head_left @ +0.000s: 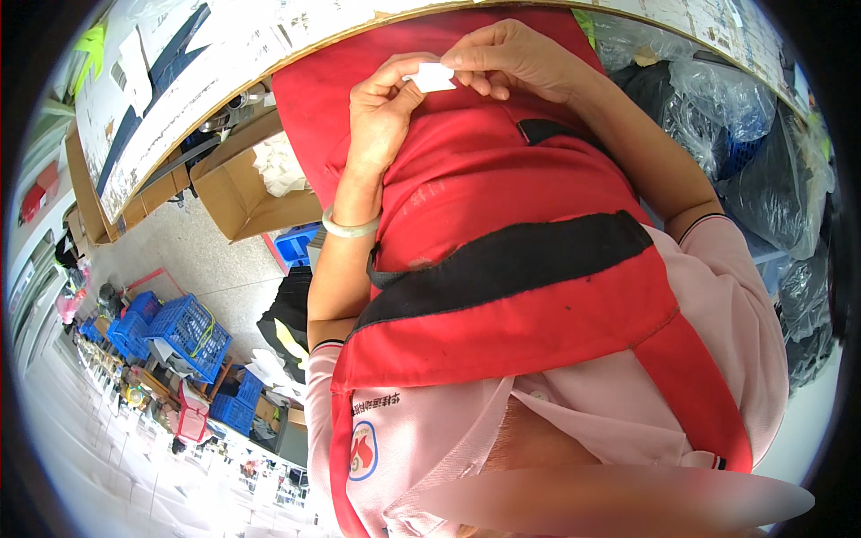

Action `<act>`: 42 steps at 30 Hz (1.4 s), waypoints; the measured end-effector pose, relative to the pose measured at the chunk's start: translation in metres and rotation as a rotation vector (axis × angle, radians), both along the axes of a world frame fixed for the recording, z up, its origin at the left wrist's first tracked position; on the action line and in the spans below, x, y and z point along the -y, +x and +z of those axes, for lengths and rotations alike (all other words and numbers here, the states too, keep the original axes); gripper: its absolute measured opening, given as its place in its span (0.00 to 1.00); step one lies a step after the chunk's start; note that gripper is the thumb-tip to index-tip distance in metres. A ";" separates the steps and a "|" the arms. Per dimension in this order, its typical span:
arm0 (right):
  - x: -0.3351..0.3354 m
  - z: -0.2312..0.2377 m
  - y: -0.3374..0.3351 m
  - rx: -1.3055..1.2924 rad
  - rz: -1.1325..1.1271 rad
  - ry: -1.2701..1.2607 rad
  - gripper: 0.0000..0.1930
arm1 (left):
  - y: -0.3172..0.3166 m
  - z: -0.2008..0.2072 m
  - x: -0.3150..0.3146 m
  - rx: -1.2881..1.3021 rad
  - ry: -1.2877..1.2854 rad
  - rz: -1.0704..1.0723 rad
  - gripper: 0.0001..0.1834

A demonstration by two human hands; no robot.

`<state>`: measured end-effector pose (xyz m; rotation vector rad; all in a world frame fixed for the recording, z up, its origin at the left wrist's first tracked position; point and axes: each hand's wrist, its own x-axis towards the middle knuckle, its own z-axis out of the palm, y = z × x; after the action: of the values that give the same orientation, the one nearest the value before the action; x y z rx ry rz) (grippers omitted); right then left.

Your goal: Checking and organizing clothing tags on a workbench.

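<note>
Above my lap, close to the table edge, a small white piece [435, 78] like a folded label or scrap of cloth is held up. My left hand [387, 103] pinches its left side between thumb and fingers. At the upper right corner, the thumb and index finger of my right hand [507, 61] are closed on the same piece, with the other fingers curled below. A red apron [466, 314] with a black band covers my front and lap. A pale bangle [350, 224] circles my left wrist.
A worn white table [242, 58] curves across the far side, dark cloth on its left. Below it stands a cardboard box [238, 184] with white scraps. Clear bags of dark goods [771, 179] crowd the right; blue crates [193, 336] sit on the floor at left.
</note>
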<state>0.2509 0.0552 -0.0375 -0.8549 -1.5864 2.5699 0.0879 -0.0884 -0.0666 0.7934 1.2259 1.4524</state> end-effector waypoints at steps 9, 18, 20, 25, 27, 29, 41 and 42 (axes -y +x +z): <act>-0.002 -0.005 0.002 0.021 -0.003 -0.008 0.13 | 0.000 0.002 0.001 -0.040 -0.013 0.006 0.14; -0.001 -0.011 0.002 0.038 -0.035 -0.024 0.13 | 0.000 -0.001 0.001 -0.005 0.003 0.012 0.15; -0.001 -0.012 0.002 0.033 -0.029 -0.027 0.13 | 0.000 0.000 0.000 -0.008 -0.002 0.009 0.15; 0.000 -0.015 0.003 0.029 -0.035 -0.028 0.13 | 0.000 0.000 0.001 -0.023 -0.017 0.007 0.16; 0.000 -0.014 0.003 0.033 -0.034 -0.026 0.13 | 0.001 0.000 0.001 -0.023 -0.024 0.011 0.15; 0.000 -0.014 0.002 0.038 -0.033 -0.023 0.13 | 0.000 -0.001 0.001 -0.015 -0.007 0.011 0.15; 0.000 -0.011 0.002 0.028 -0.035 -0.010 0.13 | 0.000 -0.002 0.001 -0.022 -0.015 0.014 0.15; 0.000 -0.013 0.003 0.021 -0.032 -0.017 0.13 | 0.000 -0.002 0.001 -0.022 -0.014 0.013 0.15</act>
<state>0.2541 0.0553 -0.0508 -0.9033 -1.5452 2.5652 0.0880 -0.0898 -0.0685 0.7946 1.2591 1.4475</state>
